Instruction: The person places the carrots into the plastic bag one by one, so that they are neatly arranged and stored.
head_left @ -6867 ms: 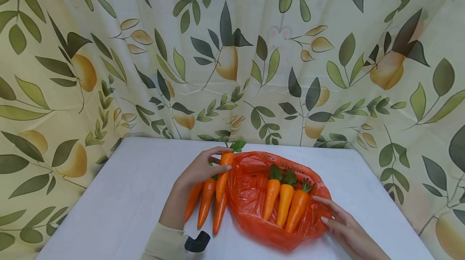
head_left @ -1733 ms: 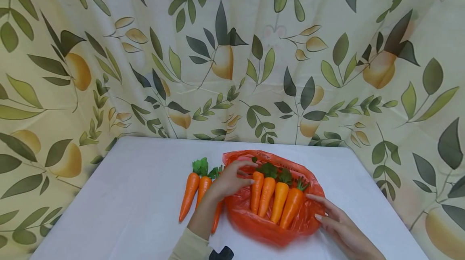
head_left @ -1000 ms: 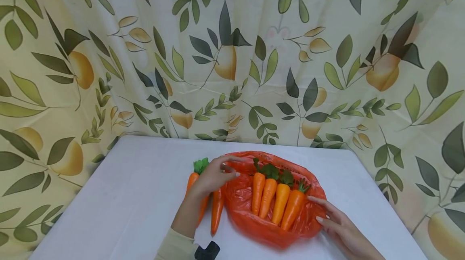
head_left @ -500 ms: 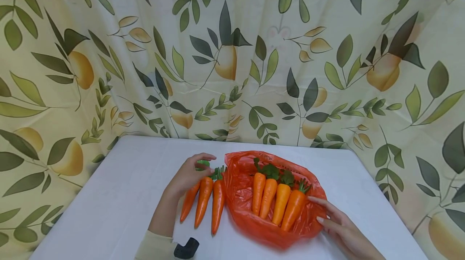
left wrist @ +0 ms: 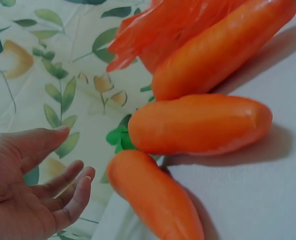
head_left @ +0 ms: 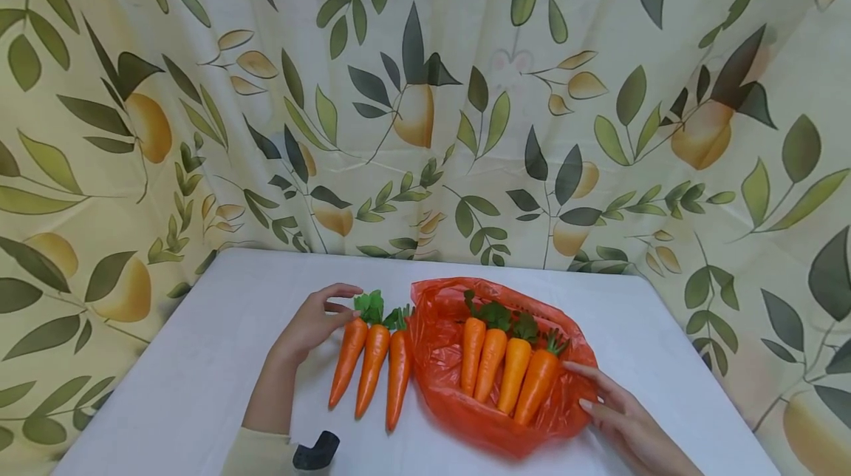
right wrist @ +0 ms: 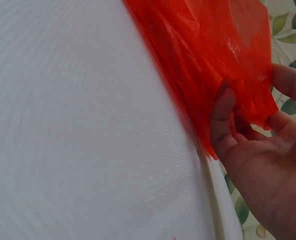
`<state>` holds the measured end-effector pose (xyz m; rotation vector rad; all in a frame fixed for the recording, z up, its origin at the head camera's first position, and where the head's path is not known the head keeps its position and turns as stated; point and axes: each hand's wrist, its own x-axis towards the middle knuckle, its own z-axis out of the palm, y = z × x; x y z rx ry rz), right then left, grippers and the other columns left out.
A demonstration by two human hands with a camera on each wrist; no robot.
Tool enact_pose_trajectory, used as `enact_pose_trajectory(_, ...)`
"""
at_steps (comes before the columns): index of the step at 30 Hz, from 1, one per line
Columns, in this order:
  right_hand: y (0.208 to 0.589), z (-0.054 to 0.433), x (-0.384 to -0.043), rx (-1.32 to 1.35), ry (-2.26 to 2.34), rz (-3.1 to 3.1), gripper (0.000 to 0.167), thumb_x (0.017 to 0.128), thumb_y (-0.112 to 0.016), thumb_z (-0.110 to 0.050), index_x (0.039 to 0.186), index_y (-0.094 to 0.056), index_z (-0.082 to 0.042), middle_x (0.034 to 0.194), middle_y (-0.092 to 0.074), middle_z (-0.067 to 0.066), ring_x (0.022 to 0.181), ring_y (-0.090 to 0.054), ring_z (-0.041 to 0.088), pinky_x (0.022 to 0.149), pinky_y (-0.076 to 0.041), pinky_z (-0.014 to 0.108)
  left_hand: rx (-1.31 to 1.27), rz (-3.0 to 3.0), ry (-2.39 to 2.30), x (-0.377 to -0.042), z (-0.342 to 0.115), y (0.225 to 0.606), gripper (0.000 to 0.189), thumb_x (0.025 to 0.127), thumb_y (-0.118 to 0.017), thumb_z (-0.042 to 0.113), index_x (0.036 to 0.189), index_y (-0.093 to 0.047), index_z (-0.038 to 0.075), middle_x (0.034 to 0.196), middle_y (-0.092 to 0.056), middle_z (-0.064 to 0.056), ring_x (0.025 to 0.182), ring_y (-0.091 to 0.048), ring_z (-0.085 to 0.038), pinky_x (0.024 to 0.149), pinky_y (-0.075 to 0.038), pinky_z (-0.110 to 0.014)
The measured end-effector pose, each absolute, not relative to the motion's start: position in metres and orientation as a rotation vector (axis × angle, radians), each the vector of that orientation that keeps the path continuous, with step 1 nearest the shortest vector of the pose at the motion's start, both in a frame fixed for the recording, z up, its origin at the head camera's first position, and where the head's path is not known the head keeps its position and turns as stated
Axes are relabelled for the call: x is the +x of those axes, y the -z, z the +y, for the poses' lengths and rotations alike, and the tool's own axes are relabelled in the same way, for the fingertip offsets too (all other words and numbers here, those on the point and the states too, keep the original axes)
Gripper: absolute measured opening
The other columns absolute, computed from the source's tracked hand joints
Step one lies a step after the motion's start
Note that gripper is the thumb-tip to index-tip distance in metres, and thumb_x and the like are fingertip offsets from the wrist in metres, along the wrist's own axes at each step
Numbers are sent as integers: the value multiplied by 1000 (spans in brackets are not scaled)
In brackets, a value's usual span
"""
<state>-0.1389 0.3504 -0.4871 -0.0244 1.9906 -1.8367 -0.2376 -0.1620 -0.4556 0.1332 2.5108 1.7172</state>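
My left hand [head_left: 311,326] is moving toward the left edge of the table [head_left: 199,358], fingers spread beside the leftmost carrot [head_left: 347,361], best taken below its leaves [head_left: 370,306], while my right hand [head_left: 621,406] is pinching the red bag [head_left: 440,354].

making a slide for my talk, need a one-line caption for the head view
Left hand beside three carrots on a white table, right hand holding a red bag of four more.

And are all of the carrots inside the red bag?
No, three carrots lie on the white table beside the red bag, while four others lie inside it.
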Motion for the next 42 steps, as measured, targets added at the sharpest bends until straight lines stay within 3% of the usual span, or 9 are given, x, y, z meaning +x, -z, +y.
enact_pose_trajectory(9, 486, 351, -137, 9, 1812, 1985, 58, 108, -53, -18, 162, -33, -15, 169, -5, 21, 122, -50, -3, 101, -51, 35, 92, 2432, -1747, -238, -174, 467, 39, 98, -66, 5, 136, -66, 10, 143, -55, -18, 108, -65, -32, 88, -54, -47)
enact_pose_trajectory(15, 487, 349, -138, -35, 1818, 1995, 58, 108, -55, -17, 161, -33, -12, 168, -13, 19, 120, -51, -7, 101, -50, 32, 76, 2404, -1771, -239, -181, 476, 38, 97, -65, 4, 135, -65, 6, 140, -56, -20, 107, -65, -32, 88, -56, -46)
enact_pose_trajectory(23, 488, 350, -139, -69, 1823, 1991, 58, 108, -54, -16, 161, -33, -11, 166, -20, 12, 120, -51, -8, 101, -50, 30, 137, 2320, -1771, -237, -183, 482, 44, 95, -75, 18, 136, -65, 7, 141, -55, -21, 114, -61, -32, 88, -56, -47)
enact_pose_trajectory(31, 488, 347, -139, -31, 1813, 2009, 59, 107, -54, -17, 161, -32, -10, 168, -10, 20, 118, -50, -11, 101, -50, 32, 127, 2318, -1744, -243, -180, 493, 42, 92, -80, 17, 132, -68, 13, 137, -60, -14, 113, -62, -30, 86, -56, -42)
enact_pose_trajectory(42, 488, 348, -138, -14, 1807, 2002, 59, 108, -54, -16, 162, -32, -12, 169, -7, 22, 119, -51, -7, 101, -50, 33, 160, 2349, -1690, -240, -177, 491, 43, 89, -81, 11, 130, -70, 10, 125, -66, -8, 110, -62, -28, 87, -55, -42)
